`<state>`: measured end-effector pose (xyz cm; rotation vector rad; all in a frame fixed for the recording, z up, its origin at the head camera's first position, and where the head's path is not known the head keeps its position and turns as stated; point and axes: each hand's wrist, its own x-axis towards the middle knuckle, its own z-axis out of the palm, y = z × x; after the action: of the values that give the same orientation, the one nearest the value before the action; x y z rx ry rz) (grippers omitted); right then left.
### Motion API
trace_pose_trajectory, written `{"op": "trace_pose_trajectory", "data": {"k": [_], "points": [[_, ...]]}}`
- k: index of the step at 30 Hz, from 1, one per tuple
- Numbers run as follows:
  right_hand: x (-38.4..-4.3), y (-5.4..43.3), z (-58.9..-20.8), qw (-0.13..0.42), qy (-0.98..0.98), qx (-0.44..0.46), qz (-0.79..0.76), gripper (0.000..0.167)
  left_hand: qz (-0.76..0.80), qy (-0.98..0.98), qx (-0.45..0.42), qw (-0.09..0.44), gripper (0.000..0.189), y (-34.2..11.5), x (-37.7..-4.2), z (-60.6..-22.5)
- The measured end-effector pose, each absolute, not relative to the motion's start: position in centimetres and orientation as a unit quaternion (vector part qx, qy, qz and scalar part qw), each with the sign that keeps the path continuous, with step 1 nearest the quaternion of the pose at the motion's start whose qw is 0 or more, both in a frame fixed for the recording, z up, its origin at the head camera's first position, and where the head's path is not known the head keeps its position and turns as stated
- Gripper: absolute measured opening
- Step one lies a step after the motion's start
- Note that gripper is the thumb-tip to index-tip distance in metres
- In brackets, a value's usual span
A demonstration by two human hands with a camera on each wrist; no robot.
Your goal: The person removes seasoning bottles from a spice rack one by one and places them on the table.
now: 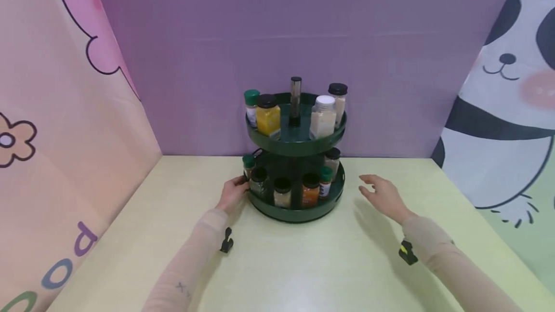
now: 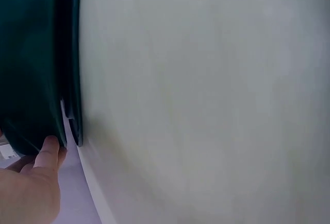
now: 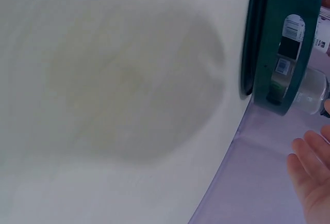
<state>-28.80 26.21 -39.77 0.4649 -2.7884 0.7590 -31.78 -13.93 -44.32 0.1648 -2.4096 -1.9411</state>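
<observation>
A dark green two-tier round spice rack [image 1: 295, 147] stands on the table, with spice jars on both tiers. At the left side of its lower tray [image 1: 299, 214], my left hand [image 1: 233, 192] grips the rim; the left wrist view has its fingers [image 2: 49, 149] against the tray's outer wall. My right hand [image 1: 383, 198] is held apart from the rack on the right, fingers loosely bent and holding nothing. In the right wrist view, an oval cutout in the tray wall [image 3: 273, 38] shows jars behind it.
On the upper tier are a yellow jar [image 1: 268, 118], a white-lidded jar [image 1: 323, 115] and others around a central metal post [image 1: 296, 97]. An orange spice jar [image 1: 310, 191] is among several below. The pale table [image 1: 277, 259] meets a purple backdrop [image 1: 208, 61].
</observation>
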Motion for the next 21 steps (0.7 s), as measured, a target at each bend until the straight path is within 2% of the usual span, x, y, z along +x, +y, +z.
{"op": "trace_pose_trajectory", "data": {"k": [11,21], "points": [[-32.3,23.7,-38.5,0.068,-0.935,0.137,0.321,0.049,-0.627,-0.777,0.056,0.024,0.042,-13.6,-31.6,-44.2],[-36.1,21.8,-37.8,-0.006,-0.894,0.13,0.428,0.068,-0.603,-0.796,0.049,0.03,0.041,-13.4,-31.2,-43.6]]}}
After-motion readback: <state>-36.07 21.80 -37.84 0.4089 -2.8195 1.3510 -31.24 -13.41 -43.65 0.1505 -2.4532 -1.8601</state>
